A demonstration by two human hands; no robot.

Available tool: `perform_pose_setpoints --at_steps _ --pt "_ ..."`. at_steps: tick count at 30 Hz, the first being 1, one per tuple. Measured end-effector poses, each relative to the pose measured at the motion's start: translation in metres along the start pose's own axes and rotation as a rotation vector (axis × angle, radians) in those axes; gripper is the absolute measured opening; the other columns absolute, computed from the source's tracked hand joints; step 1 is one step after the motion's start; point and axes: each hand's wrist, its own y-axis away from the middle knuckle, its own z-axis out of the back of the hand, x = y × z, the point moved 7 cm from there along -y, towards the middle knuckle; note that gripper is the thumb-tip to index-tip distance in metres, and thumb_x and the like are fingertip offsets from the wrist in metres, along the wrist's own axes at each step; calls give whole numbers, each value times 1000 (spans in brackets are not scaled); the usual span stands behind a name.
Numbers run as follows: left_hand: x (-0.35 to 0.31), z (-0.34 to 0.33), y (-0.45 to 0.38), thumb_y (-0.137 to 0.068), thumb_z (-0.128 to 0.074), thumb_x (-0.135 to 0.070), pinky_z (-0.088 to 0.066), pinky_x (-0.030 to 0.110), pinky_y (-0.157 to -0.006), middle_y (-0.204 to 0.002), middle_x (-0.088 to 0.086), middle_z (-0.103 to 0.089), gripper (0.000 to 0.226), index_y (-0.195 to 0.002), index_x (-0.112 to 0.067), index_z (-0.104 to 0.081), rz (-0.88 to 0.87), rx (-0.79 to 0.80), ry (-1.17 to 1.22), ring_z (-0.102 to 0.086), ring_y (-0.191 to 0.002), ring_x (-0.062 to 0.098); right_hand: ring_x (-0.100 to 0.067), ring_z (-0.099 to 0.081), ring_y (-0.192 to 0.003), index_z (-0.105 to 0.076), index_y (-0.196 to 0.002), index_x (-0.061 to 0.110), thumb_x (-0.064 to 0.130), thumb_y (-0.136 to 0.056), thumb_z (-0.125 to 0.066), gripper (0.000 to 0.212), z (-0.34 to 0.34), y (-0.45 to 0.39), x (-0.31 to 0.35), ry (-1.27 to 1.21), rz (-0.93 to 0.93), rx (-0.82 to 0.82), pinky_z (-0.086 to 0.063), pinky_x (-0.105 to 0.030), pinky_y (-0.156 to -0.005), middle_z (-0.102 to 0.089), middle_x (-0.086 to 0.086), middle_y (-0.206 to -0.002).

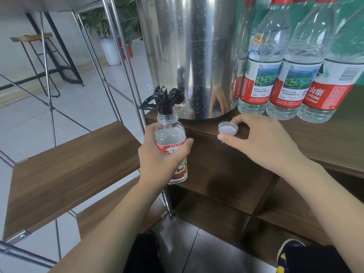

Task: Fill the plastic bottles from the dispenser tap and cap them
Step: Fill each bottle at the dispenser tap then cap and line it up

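Fingers (189,143) of the left hand (157,160) wrap round a small plastic bottle (170,134), holding it upright with its open neck directly under the black dispenser tap (167,101). Water stands high in the bottle, up around its shoulder; whether any is flowing cannot be told. At three o'clock from the bottle, the right hand (264,142) reaches over the edge of the wooden counter (315,138), thumb and forefinger spread to either side of a white cap (228,128) that lies open side up; the forefinger touches its far rim, while the thumb sits just short of the near one. The steel dispenser (187,56) stands at twelve o'clock, and a row of large capped bottles (291,79) crowds the counter at one to two o'clock.

Filling looks all but done, and capping appears to be the step coming up. That move would call for pinching the cap, turning it over, drawing the bottle clear of the spout without tipping it, then seating and twisting the cap on the threads.
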Motion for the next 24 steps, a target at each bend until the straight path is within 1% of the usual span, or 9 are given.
perform_pose_setpoints --at_steps 4,8,14,17,19,21,24 --pt "1 0 0 -63 -82 -58 -61 37 -91 -116 -8 -66 80 -128 -24 -51 4 -3 -1 -69 -103 13 -10 -56 -101 -62 -112 33 68 -84 -63 45 0 1 2 -2 10 0 -47 -34 -80 -64 13 -114" --pt "2 1 -1 -68 -89 -51 -60 31 -90 -113 -12 -66 75 -127 -27 -51 5 -5 -5 -68 -101 9 -9 -55 -99 -62 -111 33 67 -85 -64 44 1 1 2 -7 14 -4 -46 -33 -79 -63 13 -112" --pt "1 1 -2 -72 -88 -45 -59 27 -88 -115 -10 -65 72 -129 -24 -51 -1 -5 -12 -68 -101 9 -10 -56 -100 -61 -112 33 69 -84 -63 45 0 1 1 0 8 -4 -48 -33 -81 -63 13 -112" --pt "1 1 -2 -71 -87 -47 -59 26 -88 -115 -12 -65 73 -129 -25 -50 -6 -1 -11 -67 -101 7 -9 -56 -99 -61 -112 34 69 -84 -62 45 0 0 1 1 7 -5 -48 -33 -80 -62 15 -111" --pt "1 1 -1 -69 -89 -53 -59 27 -89 -116 -10 -65 77 -130 -25 -50 -5 0 -12 -67 -102 9 -8 -55 -99 -61 -113 34 69 -84 -62 45 0 1 1 3 6 -5 -47 -31 -80 -60 17 -109" --pt "1 0 -1 -65 -83 -58 -59 27 -88 -117 -10 -65 80 -130 -26 -49 -6 2 -13 -68 -102 9 -7 -54 -98 -61 -113 34 69 -84 -62 45 0 1 1 4 6 -5 -46 -31 -80 -58 18 -107" --pt "1 0 -1 -64 -82 -57 -59 26 -87 -115 -9 -66 78 -128 -26 -50 -9 -4 -6 -68 -101 10 -6 -53 -97 -61 -111 34 69 -84 -62 44 0 0 1 5 6 -3 -47 -31 -79 -56 19 -106"
